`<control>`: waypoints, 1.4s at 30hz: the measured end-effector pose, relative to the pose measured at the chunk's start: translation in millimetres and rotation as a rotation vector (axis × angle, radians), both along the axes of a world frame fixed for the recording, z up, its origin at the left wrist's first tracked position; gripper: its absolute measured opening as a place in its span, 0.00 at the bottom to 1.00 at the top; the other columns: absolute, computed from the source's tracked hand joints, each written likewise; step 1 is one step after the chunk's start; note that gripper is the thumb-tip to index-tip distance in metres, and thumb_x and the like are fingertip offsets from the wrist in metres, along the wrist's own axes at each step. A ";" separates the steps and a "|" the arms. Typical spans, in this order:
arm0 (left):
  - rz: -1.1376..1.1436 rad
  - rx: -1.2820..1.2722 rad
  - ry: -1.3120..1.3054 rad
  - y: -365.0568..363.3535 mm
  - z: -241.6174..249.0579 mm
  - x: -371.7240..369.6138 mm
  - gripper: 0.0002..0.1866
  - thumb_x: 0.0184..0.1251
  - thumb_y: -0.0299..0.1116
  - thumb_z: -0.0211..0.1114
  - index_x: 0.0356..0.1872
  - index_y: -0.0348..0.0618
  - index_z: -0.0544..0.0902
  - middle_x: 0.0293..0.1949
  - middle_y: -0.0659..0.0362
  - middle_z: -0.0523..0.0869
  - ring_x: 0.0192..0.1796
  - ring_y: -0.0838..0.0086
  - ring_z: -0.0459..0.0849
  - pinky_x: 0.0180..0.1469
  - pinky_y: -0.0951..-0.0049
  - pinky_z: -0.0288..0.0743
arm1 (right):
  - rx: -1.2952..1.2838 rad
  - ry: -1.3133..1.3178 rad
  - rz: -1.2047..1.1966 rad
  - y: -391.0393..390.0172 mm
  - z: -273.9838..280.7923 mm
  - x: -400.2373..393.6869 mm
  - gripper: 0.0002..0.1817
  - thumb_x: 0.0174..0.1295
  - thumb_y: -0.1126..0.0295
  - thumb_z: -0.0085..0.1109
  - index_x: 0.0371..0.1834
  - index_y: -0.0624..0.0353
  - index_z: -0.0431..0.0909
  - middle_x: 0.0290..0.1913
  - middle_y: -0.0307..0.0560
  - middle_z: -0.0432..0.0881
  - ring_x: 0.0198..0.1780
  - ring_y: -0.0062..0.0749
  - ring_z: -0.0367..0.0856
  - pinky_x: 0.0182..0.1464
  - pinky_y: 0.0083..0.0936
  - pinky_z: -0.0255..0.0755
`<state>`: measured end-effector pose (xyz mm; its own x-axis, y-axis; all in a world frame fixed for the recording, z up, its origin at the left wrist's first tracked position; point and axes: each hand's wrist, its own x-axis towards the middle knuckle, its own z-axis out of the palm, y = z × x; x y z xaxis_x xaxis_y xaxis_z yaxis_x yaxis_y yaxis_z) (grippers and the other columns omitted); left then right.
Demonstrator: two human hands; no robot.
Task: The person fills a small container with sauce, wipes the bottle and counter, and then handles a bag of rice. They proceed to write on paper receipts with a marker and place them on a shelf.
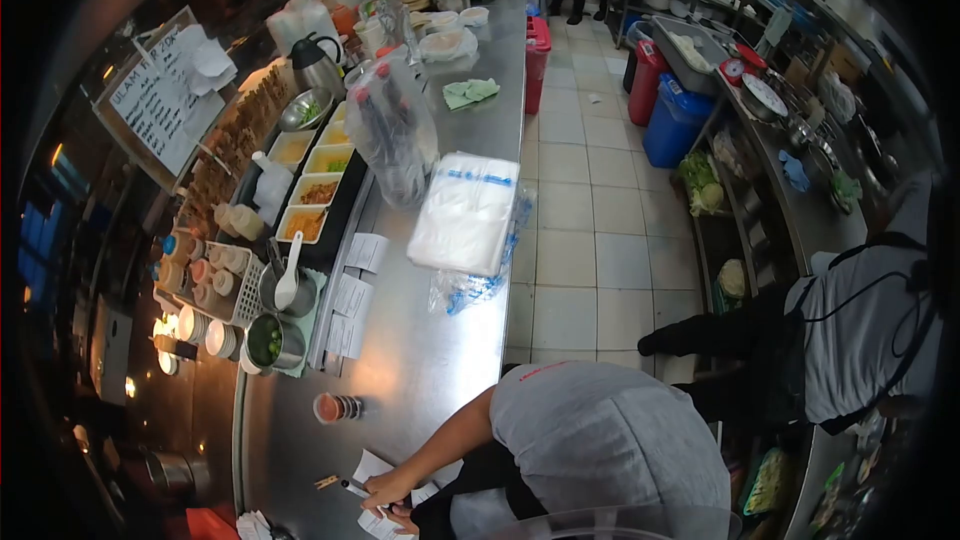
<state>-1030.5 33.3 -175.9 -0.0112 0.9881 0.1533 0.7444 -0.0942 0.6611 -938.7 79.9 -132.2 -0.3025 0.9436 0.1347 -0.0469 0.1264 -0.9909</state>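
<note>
Low in the view, my right hand (388, 487) is closed around a pen (352, 487), just over white paper slips (372, 464) on the metal counter. My left hand (403, 520) is close below it, fingers curled at the edge of another paper slip (378, 526); part of this hand is hidden. Left of the pen lies a wooden clothespin (326, 482). A short stack of small lidded sauce cups (338, 408) rests on its side farther up the counter. My grey-shirted shoulder (600, 420) fills the bottom middle.
A pack of white plastic bags (465, 212) lies at the counter's aisle edge. Beside it are bagged bottles (390, 130), topping tubs (313, 190) and a steel pot of green limes (272, 340). On the right, a person in grey (865, 330) stands near the shelves.
</note>
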 end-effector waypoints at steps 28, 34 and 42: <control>-0.041 0.062 0.098 -8.5 29.2 -20.2 0.14 0.59 0.35 0.60 0.45 0.43 0.76 0.48 0.58 0.79 0.62 0.58 0.66 0.64 0.41 0.38 | -0.323 -0.607 -0.286 21.9 17.1 50.6 0.20 0.45 0.59 0.62 0.30 0.68 0.78 0.29 0.64 0.79 0.35 0.52 0.80 0.40 0.37 0.73; -0.101 0.133 -0.078 12.8 40.2 -7.3 0.17 0.58 0.35 0.60 0.46 0.40 0.73 0.52 0.50 0.71 0.60 0.57 0.65 0.63 0.48 0.47 | -0.178 -0.349 -0.363 8.4 34.1 62.2 0.12 0.51 0.71 0.56 0.36 0.68 0.79 0.26 0.61 0.80 0.30 0.43 0.82 0.36 0.31 0.73; -0.391 0.267 0.134 -5.3 24.7 -1.4 0.13 0.50 0.36 0.67 0.34 0.42 0.78 0.23 0.56 0.76 0.33 0.61 0.72 0.45 0.61 0.61 | -0.233 -0.131 -0.441 -15.4 25.8 74.7 0.08 0.56 0.74 0.55 0.35 0.65 0.81 0.23 0.43 0.80 0.22 0.19 0.73 0.26 0.18 0.67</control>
<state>-1031.9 28.0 -151.2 0.3897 0.8404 0.3767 0.6966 -0.5366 0.4763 -864.0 64.5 -106.4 0.1304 0.9857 -0.1067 0.0878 -0.1187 -0.9890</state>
